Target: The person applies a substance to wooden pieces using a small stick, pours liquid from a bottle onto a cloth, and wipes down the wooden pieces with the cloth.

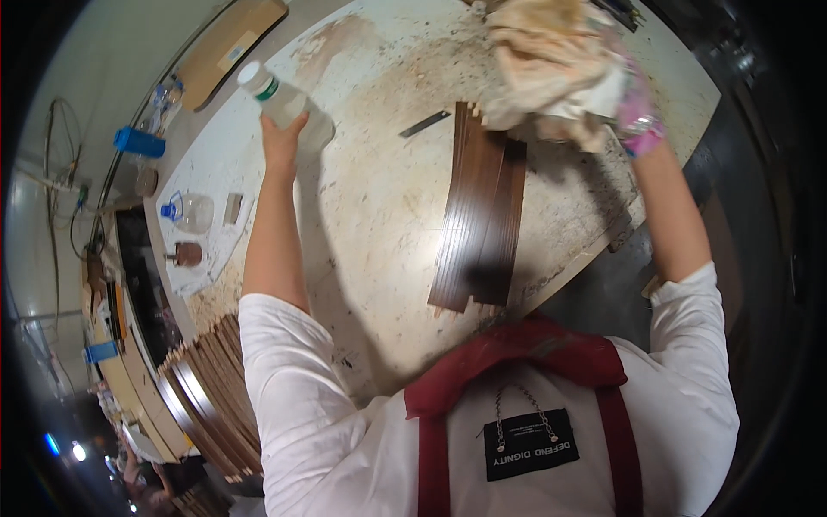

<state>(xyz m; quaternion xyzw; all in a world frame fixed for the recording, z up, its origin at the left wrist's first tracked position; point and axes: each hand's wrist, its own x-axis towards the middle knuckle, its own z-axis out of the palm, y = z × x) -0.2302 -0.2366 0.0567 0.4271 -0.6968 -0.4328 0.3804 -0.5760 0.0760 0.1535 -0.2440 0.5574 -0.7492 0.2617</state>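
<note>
My left hand point(282, 138) grips a clear plastic bottle point(284, 105) with a white cap, held tilted over the worn white worktable point(379, 198). My right hand point(639, 116), in a pink glove, clutches a bundled beige rag point(551, 65) at the far end of several dark brown wooden strips point(480, 211). The strips lie side by side on the table, running toward me. The rag hides most of the right hand's fingers.
A small metal blade point(424, 124) lies left of the strips. A stack of more wooden strips point(215, 396) stands at lower left. A plastic jug with a blue cap point(189, 211), a blue cylinder point(138, 142) and a cardboard piece point(228, 47) sit at the left.
</note>
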